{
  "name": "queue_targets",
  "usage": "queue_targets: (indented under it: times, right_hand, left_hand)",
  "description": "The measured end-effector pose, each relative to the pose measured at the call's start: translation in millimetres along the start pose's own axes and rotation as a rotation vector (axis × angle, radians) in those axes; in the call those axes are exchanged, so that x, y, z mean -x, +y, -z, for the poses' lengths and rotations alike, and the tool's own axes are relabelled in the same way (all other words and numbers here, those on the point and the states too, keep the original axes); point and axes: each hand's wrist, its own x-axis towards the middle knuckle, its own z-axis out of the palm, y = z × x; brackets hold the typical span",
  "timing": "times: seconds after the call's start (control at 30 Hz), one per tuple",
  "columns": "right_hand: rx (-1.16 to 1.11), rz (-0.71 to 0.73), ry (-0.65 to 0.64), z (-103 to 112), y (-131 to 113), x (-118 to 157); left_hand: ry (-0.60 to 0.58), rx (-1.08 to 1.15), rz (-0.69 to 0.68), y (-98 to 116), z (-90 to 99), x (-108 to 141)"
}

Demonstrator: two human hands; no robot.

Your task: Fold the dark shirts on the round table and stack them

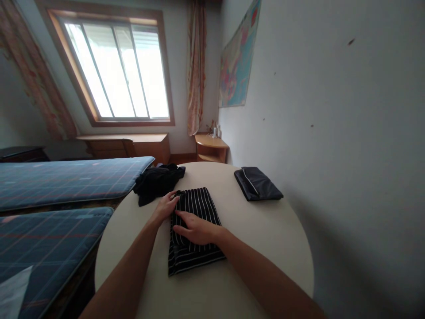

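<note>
My right hand [199,229] lies spread on the striped cloth [201,201]; whether my left hand [165,207] pinches its edge, I can't tell. The table [241,217] also bears a black bundle [159,180].

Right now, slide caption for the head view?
Left hand at the edge, right hand on top of folded striped cloth on a round table.

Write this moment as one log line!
left hand: at striped cloth's far-left corner; right hand: on striped cloth; round table: rumpled black cloth far left, folded dark fabric far right
</note>
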Motion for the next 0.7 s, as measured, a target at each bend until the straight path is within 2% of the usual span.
queue_targets:
  times: [0.17, 0.33, 0.53, 0.7]
  right_hand:
    - [0.036, 0.067, -0.024, 15.9, 16.0, 21.2]
    - [-0.068, -0.008, 0.029, 36.7, 33.2, 47.6]
    - [-0.178, 0.000, 0.192, 46.1, 45.6, 77.4]
    - [0.115, -0.058, 0.393, 57.4, 59.8, 82.2]
  left_hand:
    - [-0.095, 0.009, -0.053, -1.9, -17.2, 8.5]
    - [-0.245, -0.029, -0.215, 1.5, -40.7, 26.5]
    - [-0.158, -0.250, -0.290, 5.8, -59.4, 43.6]
    - [-0.160, -0.326, -0.326, 6.3, -60.6, 46.7]
